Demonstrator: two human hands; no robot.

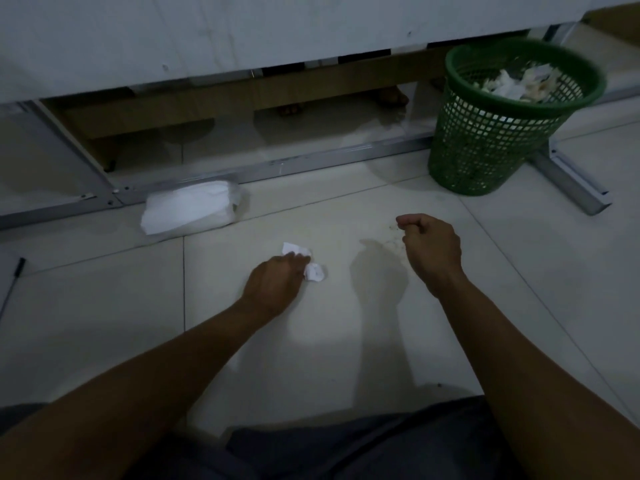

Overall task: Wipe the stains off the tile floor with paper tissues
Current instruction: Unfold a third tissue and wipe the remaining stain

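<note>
My left hand (277, 282) is down on the pale tile floor (329, 327) and grips a crumpled white paper tissue (313, 271) that sticks out past its fingers. My right hand (433, 247) hovers above the floor with its fingers curled and nothing in them. Faint brownish stain specks (393, 233) mark the tile just left of the right hand. A pack of white tissues (190, 207) lies on the floor beyond the left hand.
A green mesh waste basket (491, 133) with several used tissues in it stands at the back right. A metal frame rail (277, 168) and a white panel run along the back. A black pen (15, 275) lies at the far left.
</note>
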